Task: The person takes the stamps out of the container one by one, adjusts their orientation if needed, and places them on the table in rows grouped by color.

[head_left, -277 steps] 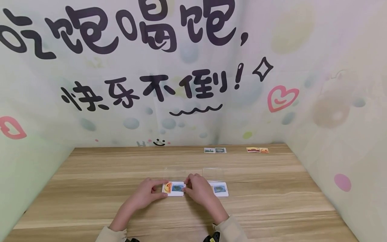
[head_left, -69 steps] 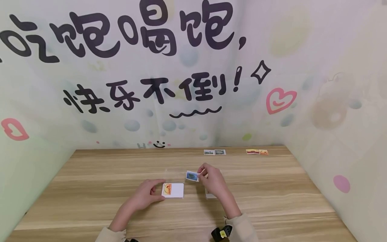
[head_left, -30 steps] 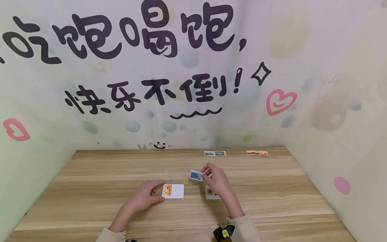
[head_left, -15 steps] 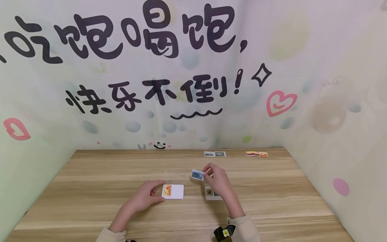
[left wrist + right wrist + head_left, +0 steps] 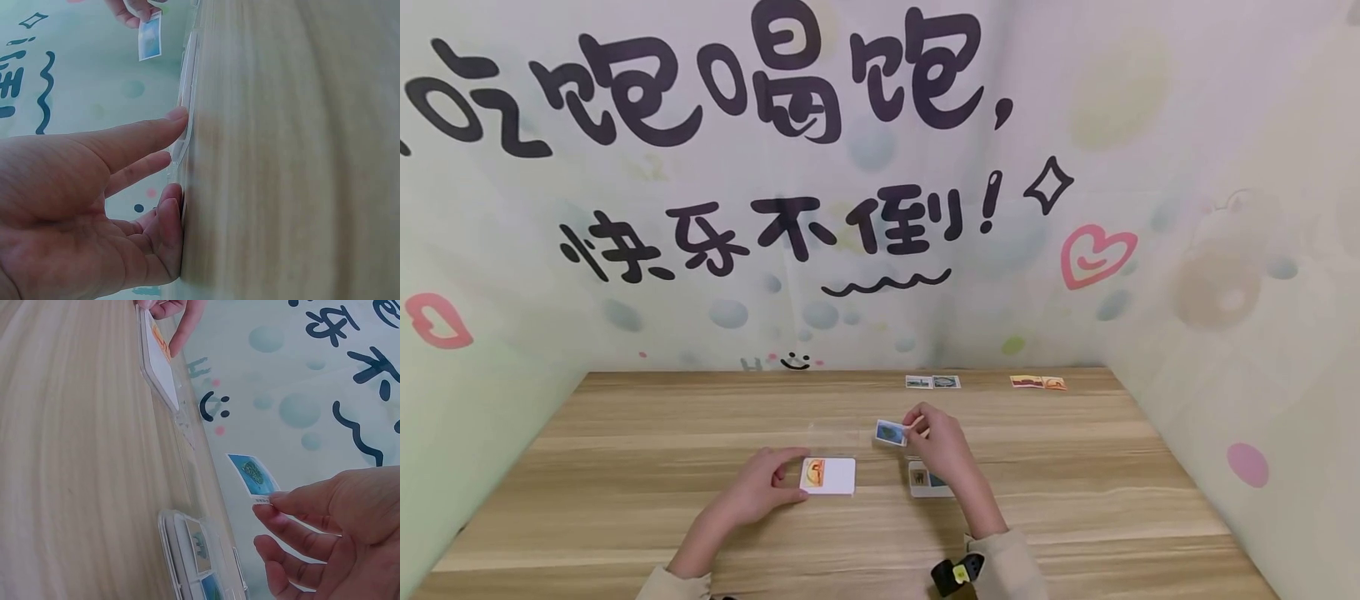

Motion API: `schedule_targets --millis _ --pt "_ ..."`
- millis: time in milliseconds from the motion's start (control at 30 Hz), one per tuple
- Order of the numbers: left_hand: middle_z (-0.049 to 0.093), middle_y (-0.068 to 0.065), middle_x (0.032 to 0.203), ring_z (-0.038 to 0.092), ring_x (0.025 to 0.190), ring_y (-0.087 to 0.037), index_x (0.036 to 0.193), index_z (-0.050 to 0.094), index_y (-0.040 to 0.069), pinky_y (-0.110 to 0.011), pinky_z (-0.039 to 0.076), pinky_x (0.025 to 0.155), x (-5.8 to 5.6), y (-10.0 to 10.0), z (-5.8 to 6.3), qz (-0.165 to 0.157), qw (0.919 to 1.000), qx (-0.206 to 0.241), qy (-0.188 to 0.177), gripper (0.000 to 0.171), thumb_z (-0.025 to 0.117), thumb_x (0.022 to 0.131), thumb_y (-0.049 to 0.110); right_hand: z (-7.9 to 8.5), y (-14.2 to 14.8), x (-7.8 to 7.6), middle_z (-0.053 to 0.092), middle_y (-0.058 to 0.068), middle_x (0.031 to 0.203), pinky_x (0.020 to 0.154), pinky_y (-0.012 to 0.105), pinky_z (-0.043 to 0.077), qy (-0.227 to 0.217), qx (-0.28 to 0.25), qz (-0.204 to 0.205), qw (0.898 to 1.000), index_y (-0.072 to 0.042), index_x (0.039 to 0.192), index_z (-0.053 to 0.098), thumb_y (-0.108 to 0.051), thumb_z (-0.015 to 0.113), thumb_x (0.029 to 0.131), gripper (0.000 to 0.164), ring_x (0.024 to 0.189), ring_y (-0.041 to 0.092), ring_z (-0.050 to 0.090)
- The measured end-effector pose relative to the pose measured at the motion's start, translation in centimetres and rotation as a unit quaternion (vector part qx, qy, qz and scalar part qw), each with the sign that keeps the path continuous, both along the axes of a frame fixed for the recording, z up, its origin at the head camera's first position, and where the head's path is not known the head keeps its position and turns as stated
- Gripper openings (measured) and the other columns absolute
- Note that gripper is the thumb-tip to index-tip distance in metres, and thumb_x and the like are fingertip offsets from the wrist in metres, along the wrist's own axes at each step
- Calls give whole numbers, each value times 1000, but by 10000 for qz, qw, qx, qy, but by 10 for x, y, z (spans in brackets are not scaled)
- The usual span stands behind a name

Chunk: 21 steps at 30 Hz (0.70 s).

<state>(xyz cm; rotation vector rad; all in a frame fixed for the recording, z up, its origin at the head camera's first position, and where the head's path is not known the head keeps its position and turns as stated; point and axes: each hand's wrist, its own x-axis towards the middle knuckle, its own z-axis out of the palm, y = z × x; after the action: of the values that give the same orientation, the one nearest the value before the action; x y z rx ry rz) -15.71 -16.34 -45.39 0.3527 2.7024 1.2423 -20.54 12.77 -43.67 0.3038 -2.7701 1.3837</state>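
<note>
My left hand (image 5: 760,487) holds the left end of a small clear-lidded case (image 5: 841,477), thumb at the near corner and forefinger at the far one. An orange postage stamp (image 5: 814,472) lies on the left half of the case's white face; the right half is bare white. Between thumb and forefinger, my right hand (image 5: 942,447) pinches a blue stamp with a green shape (image 5: 251,475) by one edge, raised above the table. Below that hand sits a second case (image 5: 169,540), holding a brown animal stamp (image 5: 199,545) and a blue one (image 5: 211,587), partly hidden by the wrist in the head view.
At the table's back edge lie a pair of greyish-green stamps (image 5: 933,382) and, further right, a red-and-orange pair (image 5: 1037,382). The left case's transparent lid (image 5: 835,437) lies folded back behind it. A printed cloth wall (image 5: 700,333) rises behind the wooden table (image 5: 662,417).
Earlier the blue stamp lay beside the orange one on the left case. My right hand has lifted it off and carried it right and back; lately it barely moves. My left hand stays put.
</note>
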Motion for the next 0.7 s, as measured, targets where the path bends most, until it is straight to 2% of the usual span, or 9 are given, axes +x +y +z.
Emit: schedule_targets --millis 367,700 --pt "46 -5 85 39 78 -19 138 66 3 -27 32 66 2 1 2 133 9999 -79 -37 59 89 84 13 -2 0 -4 69 9 88 64 29 50 8 -9 -66 10000 -2 101 66 -3 70 99 5 73 17 60" --pt "47 -5 84 40 78 -18 138 66 2 -26 32 66 1 0 1 16 9999 -115 53 59 88 85 13 -4 0 -8 69 9 90 68 32 52 -60 -21 -66 10000 -2 102 66 -2 70 99 4 77 19 60"
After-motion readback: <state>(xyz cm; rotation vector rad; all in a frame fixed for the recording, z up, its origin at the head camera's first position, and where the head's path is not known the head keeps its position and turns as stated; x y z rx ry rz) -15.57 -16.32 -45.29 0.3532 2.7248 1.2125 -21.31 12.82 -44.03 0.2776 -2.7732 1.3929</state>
